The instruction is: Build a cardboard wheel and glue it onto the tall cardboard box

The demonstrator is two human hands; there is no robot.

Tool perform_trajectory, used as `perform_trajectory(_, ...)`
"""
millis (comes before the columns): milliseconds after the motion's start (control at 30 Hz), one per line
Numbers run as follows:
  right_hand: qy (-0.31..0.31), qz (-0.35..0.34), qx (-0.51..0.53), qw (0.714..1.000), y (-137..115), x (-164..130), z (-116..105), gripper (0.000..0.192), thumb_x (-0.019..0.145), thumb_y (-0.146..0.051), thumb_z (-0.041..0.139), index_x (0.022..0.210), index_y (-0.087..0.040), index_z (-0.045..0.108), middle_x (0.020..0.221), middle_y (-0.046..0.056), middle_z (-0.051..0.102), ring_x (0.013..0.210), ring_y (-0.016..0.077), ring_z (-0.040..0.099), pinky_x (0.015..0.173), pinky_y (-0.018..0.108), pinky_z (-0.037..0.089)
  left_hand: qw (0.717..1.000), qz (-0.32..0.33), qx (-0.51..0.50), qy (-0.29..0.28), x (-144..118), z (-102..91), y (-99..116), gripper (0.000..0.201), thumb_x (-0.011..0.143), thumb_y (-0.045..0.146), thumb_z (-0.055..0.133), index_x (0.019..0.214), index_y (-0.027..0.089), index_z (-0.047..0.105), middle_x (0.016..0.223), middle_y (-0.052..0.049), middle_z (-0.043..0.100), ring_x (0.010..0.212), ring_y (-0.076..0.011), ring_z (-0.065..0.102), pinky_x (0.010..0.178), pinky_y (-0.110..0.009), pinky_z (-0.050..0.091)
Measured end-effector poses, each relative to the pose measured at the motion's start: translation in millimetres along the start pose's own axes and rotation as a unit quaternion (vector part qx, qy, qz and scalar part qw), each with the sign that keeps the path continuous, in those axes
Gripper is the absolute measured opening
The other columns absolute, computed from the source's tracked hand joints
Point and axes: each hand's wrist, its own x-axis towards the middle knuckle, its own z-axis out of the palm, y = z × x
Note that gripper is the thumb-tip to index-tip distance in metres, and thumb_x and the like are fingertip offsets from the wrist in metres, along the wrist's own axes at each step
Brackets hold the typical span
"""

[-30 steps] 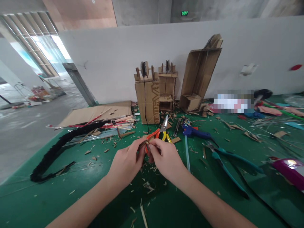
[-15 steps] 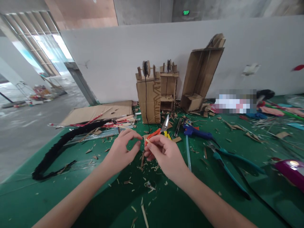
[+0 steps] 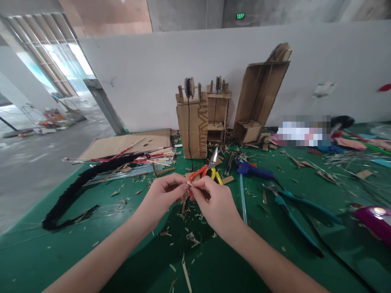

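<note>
Near centre of green table [image 3: 91, 260], both hands meet fingertip to fingertip. Left hand [image 3: 160, 199] & right hand [image 3: 214, 205] each pinch a small pale stick [image 3: 190, 184] between thumb and fingers, held just above the mat. Wood shavings [image 3: 191, 238] lie under the hands. Just beyond: orange/yellow snips [image 3: 207, 171]. Right: blue glue gun [image 3: 253, 171], teal pliers [image 3: 293, 211]. Far: cardboard tower [image 3: 191, 122]. Left: black cord [image 3: 76, 187].

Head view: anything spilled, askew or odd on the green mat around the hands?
Yes. Wood shavings and cardboard scraps litter the mat under both hands. The left hand and right hand pinch a small stick between them. The tall cardboard box leans askew against the wall.
</note>
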Motion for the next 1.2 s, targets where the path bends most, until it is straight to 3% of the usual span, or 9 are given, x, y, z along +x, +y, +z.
perform_trajectory(167,0.005,-0.027,-0.044,0.999,-0.5,-2.6,0.1,0.008,0.086,-0.021,0.053,0.083,-0.019,0.06,0.069,0.001,0.068,0.062,0.0143,0.065,0.057,0.025,0.048,0.999,0.006,-0.033,0.001,-0.3,0.1,-3.1,0.005,0.073,0.018,0.066,0.071,0.015,0.064,0.069,0.002,0.055,0.058,-0.0064,0.045,0.055,-0.019,0.038)
perform_trajectory(333,0.005,-0.029,-0.064,0.998,0.7,-3.9,3.0,0.008,0.086,-0.02,0.054,0.083,-0.02,0.061,0.068,0.001,0.068,0.062,0.0154,0.065,0.057,0.026,0.048,0.995,-0.02,-0.102,0.003,0.4,3.7,-7.4,0.008,0.071,0.014,0.063,0.065,0.015,0.058,0.059,0.004,0.051,0.051,-0.0062,0.044,0.05,-0.019,0.036)
perform_trajectory(567,-0.001,0.052,0.107,0.993,-4.0,-5.0,9.4,0.009,0.085,-0.025,0.055,0.078,-0.02,0.057,0.067,0.001,0.068,0.06,0.0155,0.067,0.057,0.027,0.054,0.984,-0.059,-0.167,-0.004,-0.2,5.7,-8.2,0.008,0.073,0.018,0.063,0.068,0.016,0.057,0.049,0.004,0.051,0.047,-0.0076,0.045,0.047,-0.02,0.037)
perform_trajectory(800,-0.031,0.171,0.314,0.933,-6.8,-1.1,16.8,0.011,0.082,-0.028,0.059,0.076,-0.019,0.054,0.063,0.0,0.067,0.054,0.0144,0.067,0.059,0.03,0.058,0.987,-0.058,-0.147,0.012,0.7,4.7,-12.4,0.003,0.072,0.013,0.058,0.071,0.016,0.057,0.039,0.007,0.044,0.038,-0.0062,0.038,0.043,-0.02,0.034)
perform_trajectory(900,-0.04,0.203,0.339,0.918,-6.4,1.0,15.4,0.013,0.08,-0.028,0.061,0.076,-0.018,0.054,0.06,-0.002,0.066,0.052,0.0135,0.066,0.056,0.029,0.057,0.991,-0.047,-0.126,0.015,-0.4,4.8,-10.7,0.004,0.076,0.019,0.059,0.073,0.016,0.057,0.039,0.008,0.044,0.037,-0.0058,0.037,0.042,-0.019,0.035)
perform_trajectory(1033,-0.034,0.198,0.33,0.923,-5.9,1.4,11.2,0.015,0.078,-0.03,0.064,0.075,-0.018,0.055,0.062,-0.001,0.066,0.055,0.0135,0.066,0.059,0.029,0.057,0.996,-0.03,-0.083,0.0,-2.2,4.6,-6.0,0.017,0.078,0.03,0.065,0.075,0.015,0.059,0.049,0.004,0.053,0.043,-0.0074,0.046,0.044,-0.02,0.041)
perform_trajectory(1200,-0.051,0.204,0.334,0.919,-6.6,1.3,6.9,0.018,0.078,-0.033,0.065,0.075,-0.018,0.055,0.065,0.0,0.066,0.053,0.0129,0.065,0.057,0.029,0.057,0.997,-0.018,-0.066,-0.033,-0.3,-1.5,-4.5,0.017,0.08,0.031,0.065,0.076,0.015,0.062,0.054,0.004,0.053,0.045,-0.0061,0.047,0.045,-0.019,0.042)
